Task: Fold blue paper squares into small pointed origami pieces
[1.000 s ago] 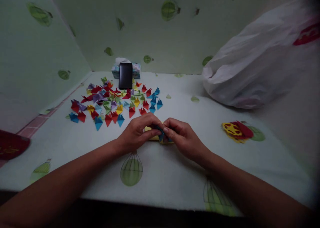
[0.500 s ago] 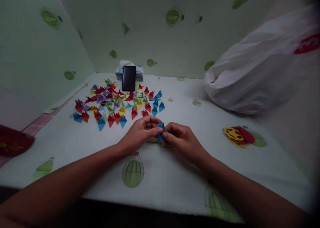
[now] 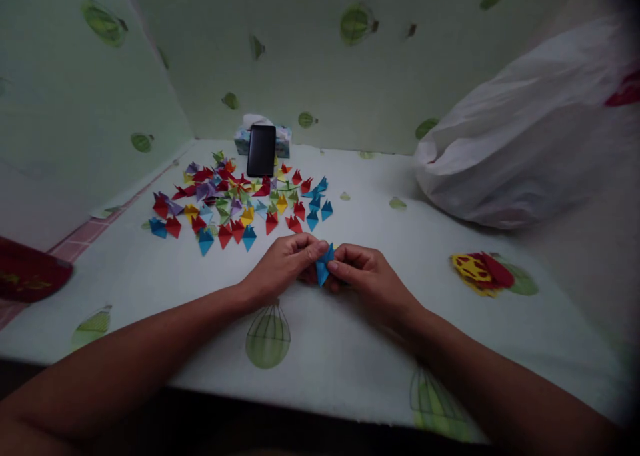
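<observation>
A small blue folded-paper piece [image 3: 323,267], pointed at its lower end, is pinched between my two hands above the table. My left hand [image 3: 286,264] has its thumb and fingers closed on the upper left side of the paper. From the right, my right hand [image 3: 369,276] grips the other edge with thumb and curled fingers. Something yellow lies mostly hidden behind the hands. Beyond them spreads a group of several folded-paper figures [image 3: 235,231] in red, blue, yellow, green and purple.
A dark phone [image 3: 261,151] leans against a tissue box [image 3: 283,142] at the back. Red and yellow cut-outs [image 3: 475,273] lie on the right, below a large white plastic bag [image 3: 500,156]. A dark red object [image 3: 33,269] is at the left edge.
The blue paper has turned and tilts more to the right, showing a wider face. My left thumb has moved up along it. The whole view has shifted slightly.
</observation>
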Available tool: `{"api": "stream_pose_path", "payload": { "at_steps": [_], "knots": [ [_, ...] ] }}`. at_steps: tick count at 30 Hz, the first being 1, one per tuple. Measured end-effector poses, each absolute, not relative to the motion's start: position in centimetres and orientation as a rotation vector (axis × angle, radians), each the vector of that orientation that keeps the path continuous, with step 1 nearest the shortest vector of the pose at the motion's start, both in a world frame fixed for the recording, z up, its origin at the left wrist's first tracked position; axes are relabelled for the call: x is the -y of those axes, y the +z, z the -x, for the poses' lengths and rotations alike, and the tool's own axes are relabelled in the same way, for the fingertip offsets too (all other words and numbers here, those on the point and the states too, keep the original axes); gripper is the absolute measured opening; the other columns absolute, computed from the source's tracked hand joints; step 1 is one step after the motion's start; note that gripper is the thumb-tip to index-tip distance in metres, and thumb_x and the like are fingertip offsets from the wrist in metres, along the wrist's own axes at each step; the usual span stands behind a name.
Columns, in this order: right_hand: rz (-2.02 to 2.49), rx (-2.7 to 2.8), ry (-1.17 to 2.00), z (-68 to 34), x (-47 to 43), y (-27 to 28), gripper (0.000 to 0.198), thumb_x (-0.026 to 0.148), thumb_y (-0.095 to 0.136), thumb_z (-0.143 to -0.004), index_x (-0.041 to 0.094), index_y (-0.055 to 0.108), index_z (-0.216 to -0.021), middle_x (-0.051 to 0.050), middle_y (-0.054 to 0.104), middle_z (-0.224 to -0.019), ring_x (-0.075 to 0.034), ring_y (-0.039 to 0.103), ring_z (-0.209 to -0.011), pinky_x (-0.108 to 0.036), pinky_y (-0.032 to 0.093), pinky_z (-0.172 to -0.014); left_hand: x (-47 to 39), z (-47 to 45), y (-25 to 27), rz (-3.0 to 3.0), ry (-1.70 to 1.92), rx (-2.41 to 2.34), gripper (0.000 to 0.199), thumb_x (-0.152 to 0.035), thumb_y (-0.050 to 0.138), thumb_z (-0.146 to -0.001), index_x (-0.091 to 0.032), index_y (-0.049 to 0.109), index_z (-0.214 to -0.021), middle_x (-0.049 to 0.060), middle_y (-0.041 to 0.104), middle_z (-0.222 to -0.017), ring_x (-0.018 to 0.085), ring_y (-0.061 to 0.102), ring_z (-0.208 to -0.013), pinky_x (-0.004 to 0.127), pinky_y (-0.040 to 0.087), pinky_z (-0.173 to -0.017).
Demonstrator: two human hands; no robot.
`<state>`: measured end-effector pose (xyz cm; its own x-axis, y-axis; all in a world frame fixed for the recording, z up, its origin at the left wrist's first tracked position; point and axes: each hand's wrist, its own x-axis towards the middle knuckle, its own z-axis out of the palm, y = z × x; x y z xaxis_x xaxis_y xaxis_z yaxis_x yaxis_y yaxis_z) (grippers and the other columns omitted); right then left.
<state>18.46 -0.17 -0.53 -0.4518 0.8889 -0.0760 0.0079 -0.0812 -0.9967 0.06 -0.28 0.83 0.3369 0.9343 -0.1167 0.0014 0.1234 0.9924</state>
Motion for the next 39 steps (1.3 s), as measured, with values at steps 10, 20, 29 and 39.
{"api": "stream_pose_path", "payload": {
  "at_steps": [10, 20, 29, 39],
  "knots": [
    [1.024, 1.423, 1.588, -18.3, 0.2, -0.6, 0.029, 0.042, 0.074, -0.082, 0.018, 0.059, -0.076, 0.003, 0.061, -0.063, -0.011, 0.055, -0.058, -0.025, 0.042, -0.058, -0.2, 0.3, 0.7, -1.364, 0.64, -0.939, 0.028, -0.033, 0.073, -0.077, -0.014, 0.057, -0.065, -0.003, 0.058, -0.058, 0.007, 0.047, -0.051, 0.02, 0.033, -0.05],
    [1.08, 1.345, 1.451, -18.4, 0.3, -0.7, 0.026, 0.038, 0.072, -0.083, 0.017, 0.061, -0.074, 0.001, 0.065, -0.062, -0.012, 0.058, -0.059, -0.026, 0.045, -0.061, -0.5, 0.3, 0.6, -1.222, 0.87, -1.037, 0.015, -0.026, 0.068, -0.085, -0.013, 0.063, -0.08, -0.002, 0.065, -0.066, 0.008, 0.061, -0.058, 0.021, 0.051, -0.06],
    [1.1, 1.492, 1.433, -18.3, 0.3, -0.1, 0.025, 0.041, 0.074, -0.08, 0.018, 0.064, -0.082, 0.001, 0.066, -0.066, -0.013, 0.06, -0.059, -0.026, 0.047, -0.059, -0.3, 0.5, 1.6, -1.401, 0.729, -1.127, 0.018, -0.026, 0.068, -0.083, -0.013, 0.062, -0.071, -0.002, 0.064, -0.058, 0.008, 0.058, -0.051, 0.018, 0.044, -0.051],
    [1.083, 1.433, 1.453, -18.2, 0.8, 0.6, 0.026, 0.041, 0.07, -0.084, 0.018, 0.06, -0.078, 0.001, 0.068, -0.062, -0.013, 0.065, -0.05, -0.027, 0.052, -0.053, -0.8, 1.0, 1.6, -1.322, 0.797, -1.078, 0.022, -0.031, 0.07, -0.082, -0.014, 0.059, -0.073, -0.001, 0.065, -0.06, 0.008, 0.057, -0.05, 0.019, 0.044, -0.051]
  ]
}}
